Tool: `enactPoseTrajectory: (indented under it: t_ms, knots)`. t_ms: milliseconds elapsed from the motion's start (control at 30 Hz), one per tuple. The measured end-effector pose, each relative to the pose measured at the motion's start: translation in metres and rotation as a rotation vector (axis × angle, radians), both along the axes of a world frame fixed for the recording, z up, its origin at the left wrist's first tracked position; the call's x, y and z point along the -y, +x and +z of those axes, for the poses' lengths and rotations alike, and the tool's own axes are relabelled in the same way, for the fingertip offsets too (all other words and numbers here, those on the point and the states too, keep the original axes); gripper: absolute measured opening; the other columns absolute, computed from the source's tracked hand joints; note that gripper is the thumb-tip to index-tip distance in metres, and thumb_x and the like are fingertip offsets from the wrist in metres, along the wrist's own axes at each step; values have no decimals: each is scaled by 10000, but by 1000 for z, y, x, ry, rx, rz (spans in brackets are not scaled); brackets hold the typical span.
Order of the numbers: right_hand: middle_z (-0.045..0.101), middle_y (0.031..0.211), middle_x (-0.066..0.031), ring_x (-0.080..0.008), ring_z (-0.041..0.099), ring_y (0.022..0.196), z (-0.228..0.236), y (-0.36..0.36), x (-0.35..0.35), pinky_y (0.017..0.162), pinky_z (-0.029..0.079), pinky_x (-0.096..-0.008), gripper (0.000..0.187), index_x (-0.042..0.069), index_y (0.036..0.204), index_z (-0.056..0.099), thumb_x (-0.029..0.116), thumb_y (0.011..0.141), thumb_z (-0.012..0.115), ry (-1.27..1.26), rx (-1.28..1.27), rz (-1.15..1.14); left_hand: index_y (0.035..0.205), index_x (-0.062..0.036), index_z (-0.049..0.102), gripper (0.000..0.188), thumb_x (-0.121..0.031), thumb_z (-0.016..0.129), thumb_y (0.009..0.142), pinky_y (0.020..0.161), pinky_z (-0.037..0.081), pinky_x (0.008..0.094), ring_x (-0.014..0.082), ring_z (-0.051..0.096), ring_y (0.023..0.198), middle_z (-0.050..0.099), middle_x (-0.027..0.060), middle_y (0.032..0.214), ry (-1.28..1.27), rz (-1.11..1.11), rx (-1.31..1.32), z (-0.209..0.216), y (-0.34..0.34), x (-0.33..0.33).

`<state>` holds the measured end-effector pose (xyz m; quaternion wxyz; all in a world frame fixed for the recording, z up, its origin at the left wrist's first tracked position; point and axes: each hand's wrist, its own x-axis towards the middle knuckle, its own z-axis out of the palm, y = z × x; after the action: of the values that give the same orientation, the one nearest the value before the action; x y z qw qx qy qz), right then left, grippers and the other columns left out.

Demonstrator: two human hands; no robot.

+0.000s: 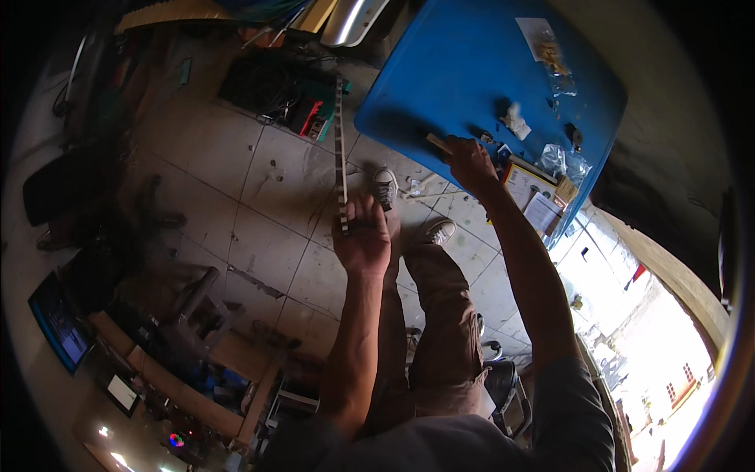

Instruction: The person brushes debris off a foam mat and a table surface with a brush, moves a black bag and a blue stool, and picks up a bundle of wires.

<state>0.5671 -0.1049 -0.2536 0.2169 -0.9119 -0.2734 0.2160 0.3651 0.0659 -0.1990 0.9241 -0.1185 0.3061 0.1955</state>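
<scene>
A long, narrow strip with alternating dark and pale bands (340,149) stands out ahead of my left hand (363,237), above the tiled floor. The fingers of that hand are curled round its near end. My right hand (472,165) is at the near edge of the blue table (440,71), closed on a short, flat, tan stick-like piece (437,142) that pokes out to the left. Its exact kind I cannot make out. A crumpled white wad (516,122) lies on the table beyond my right hand, with small dark bits near it.
Clear plastic bags (565,160), a yellow-edged box (521,186) and a small bag of parts (555,67) lie on the table. A green-and-red case (313,119) with dark cables sits on the floor ahead. Lower left are a lit screen (60,322) and a wooden bench (169,381).
</scene>
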Motion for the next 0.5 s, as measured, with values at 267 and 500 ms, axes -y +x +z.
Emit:
enactPoseTrajectory:
  t_ms: [267,500]
  knots:
    - [691,824,-174,-340,679,778,31,-20,-15,714,525,-428,136,17,859,660,120,779,698,138,-211,-285,1061,-43,673,440,-372,385,1007,1070,414,447,273,572,1205,656,71,1211,16,9,-62,-10,9,4]
    - [664,861,-161,-317,645,762,113,-113,-67,681,503,-386,246,48,981,666,218,810,710,503,-560,-347,1076,-65,641,332,-319,446,991,1014,441,458,258,570,1161,636,81,1188,18,-133,309,-36,-5,6]
